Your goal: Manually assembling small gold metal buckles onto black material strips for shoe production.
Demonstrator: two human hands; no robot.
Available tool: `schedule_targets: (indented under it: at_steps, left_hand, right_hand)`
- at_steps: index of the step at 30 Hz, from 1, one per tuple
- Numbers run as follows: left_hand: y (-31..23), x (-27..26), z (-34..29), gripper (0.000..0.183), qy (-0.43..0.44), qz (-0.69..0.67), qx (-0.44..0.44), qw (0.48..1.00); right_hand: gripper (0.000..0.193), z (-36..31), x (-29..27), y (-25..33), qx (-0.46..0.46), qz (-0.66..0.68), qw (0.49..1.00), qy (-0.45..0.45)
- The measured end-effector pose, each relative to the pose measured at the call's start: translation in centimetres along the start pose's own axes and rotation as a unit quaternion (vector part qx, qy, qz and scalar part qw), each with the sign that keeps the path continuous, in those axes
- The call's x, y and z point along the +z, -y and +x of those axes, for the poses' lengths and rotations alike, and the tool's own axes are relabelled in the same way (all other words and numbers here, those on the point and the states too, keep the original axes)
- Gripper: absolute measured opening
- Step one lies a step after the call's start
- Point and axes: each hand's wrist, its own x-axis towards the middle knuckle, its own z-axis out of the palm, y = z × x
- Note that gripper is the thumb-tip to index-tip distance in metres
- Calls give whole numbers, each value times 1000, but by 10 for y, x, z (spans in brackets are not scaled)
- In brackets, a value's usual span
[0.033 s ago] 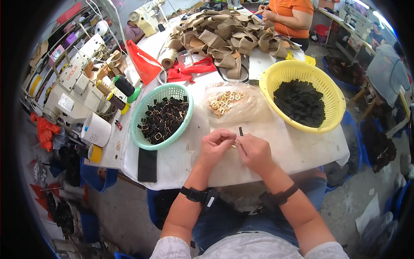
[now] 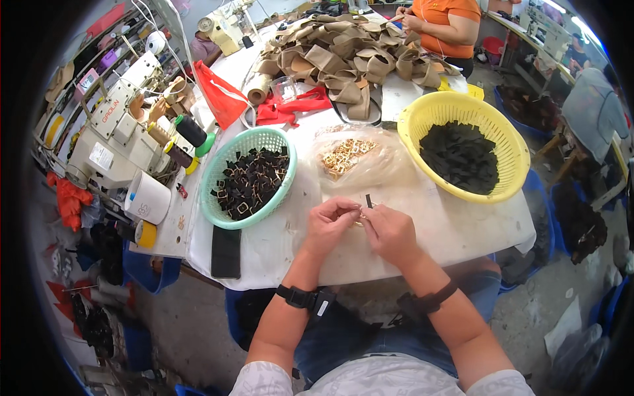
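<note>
Over the near part of the table, my left hand (image 2: 328,226) and my right hand (image 2: 391,232) meet with their fingertips pinched together. A short black strap piece (image 2: 369,199) sticks up from the fingers of my right hand. Between the two hands a bit of a gold-coloured buckle (image 2: 359,222) shows, mostly covered by fingers; my left fingertips pinch at it. Beyond them lies a clear plastic bag (image 2: 389,173) with loose gold buckles (image 2: 346,157). A mint-green basket (image 2: 288,187) on the left holds buckles with black straps through them. Black strap pieces (image 2: 459,158) fill a yellow basket (image 2: 518,158) on the right.
A dark phone (image 2: 225,253) lies by the table's front left edge. Sewing machines (image 2: 109,142) and thread spools (image 2: 191,132) stand at left. Tan fabric pieces (image 2: 343,49) are heaped at the back, near a person in an orange shirt (image 2: 449,26). Blue tubs (image 2: 152,269) flank the table.
</note>
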Motion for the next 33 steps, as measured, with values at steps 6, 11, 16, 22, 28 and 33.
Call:
schedule_targets:
  at_steps: [6,11,16,22,28,33]
  left_hand:
    - [5,-7,0,8,-1,-13,-22,1000]
    - [3,-4,0,7,-5,-52,-22,998]
    - [-3,1,0,10,9,-25,-23,999]
    - [-1,0,-2,13,29,3,-49,998]
    - [-1,-2,-3,13,30,20,-57,998]
    - [0,1,-3,13,39,36,-47,997]
  right_hand:
    - [17,2,0,3,-4,5,1000,0]
    - [15,2,-2,3,3,-6,1000,-2]
    - [13,1,-1,0,1,-25,999,-21]
    - [15,-1,0,-3,4,-2,1000,-28]
    - [14,-2,1,-3,41,31,998,-29]
    - [11,-9,3,-4,242,276,930,12]
